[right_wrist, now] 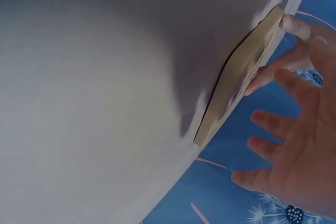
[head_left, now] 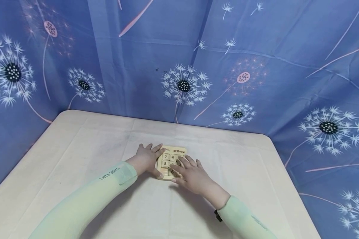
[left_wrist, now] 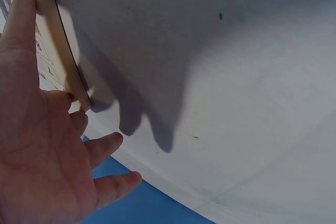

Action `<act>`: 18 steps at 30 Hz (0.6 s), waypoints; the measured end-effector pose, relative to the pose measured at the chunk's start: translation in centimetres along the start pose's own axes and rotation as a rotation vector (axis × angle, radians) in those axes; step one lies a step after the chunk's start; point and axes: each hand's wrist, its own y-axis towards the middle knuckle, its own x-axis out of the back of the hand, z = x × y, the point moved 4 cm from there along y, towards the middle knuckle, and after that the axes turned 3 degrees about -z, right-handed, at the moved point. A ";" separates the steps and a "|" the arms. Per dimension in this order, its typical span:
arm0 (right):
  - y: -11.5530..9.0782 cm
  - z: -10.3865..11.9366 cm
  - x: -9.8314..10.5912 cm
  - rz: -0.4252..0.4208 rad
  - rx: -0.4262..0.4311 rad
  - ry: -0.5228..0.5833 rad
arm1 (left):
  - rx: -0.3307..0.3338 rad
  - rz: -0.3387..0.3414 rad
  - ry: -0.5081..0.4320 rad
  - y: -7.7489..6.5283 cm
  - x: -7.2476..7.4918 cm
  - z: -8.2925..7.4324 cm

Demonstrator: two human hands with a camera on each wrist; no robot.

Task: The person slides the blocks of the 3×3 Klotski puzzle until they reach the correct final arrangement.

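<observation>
A pale yellow number sliding puzzle (head_left: 172, 148) lies flat on the table, its square tiles (head_left: 165, 163) marked with digits such as 7, 4 and 8. My left hand (head_left: 146, 158) lies along its left side with spread fingers, thumb on the near left corner and index finger near the far left one. In the left wrist view, the thumb (left_wrist: 20, 19) presses the rounded rim and the other fingers fan out. Above the right part hovers my right hand (head_left: 194, 176), covering several tiles. The right wrist view shows its fingers (right_wrist: 273, 124) extended and apart.
A cream-coloured cloth covers the table (head_left: 107, 132), which has rounded far corners. Behind and beside it hangs a blue curtain (head_left: 143, 66) with dandelion prints. Light green sleeves (head_left: 86, 196) cover both forearms, and a small black piece (head_left: 218, 215) shows at the right wrist.
</observation>
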 end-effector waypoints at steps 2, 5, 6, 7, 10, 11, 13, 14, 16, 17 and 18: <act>0.2 0.1 0.0 0.001 0.000 0.001 | -0.002 0.001 0.002 0.0 -0.1 0.0; 0.6 0.2 -0.1 0.005 -0.006 0.014 | -0.002 0.001 0.006 0.1 -0.1 0.0; 0.7 0.2 -0.2 0.005 -0.007 0.018 | -0.002 0.001 0.005 0.1 -0.1 0.0; 0.9 0.2 -0.2 0.009 -0.011 0.019 | -0.001 0.000 0.005 0.1 -0.2 0.0; 1.2 0.2 -0.4 0.011 -0.011 0.018 | 0.001 -0.002 0.001 0.2 -0.2 0.0; 1.3 0.2 -0.5 0.015 -0.014 0.019 | 0.002 -0.004 0.000 0.2 -0.2 0.1; 1.5 0.2 -0.6 0.019 -0.018 0.022 | 0.002 -0.008 0.000 0.2 -0.2 0.1; 1.5 0.2 -0.6 0.020 -0.019 0.023 | 0.001 -0.009 -0.001 0.1 -0.2 0.1; 1.6 0.2 -0.7 0.024 -0.023 0.021 | 0.001 -0.010 0.003 0.1 -0.2 0.1; 1.7 0.2 -0.7 0.028 -0.026 0.019 | 0.001 -0.012 0.002 0.1 -0.2 0.1; 1.7 0.2 -0.8 0.032 -0.029 0.017 | 0.002 -0.009 0.004 0.1 -0.2 0.1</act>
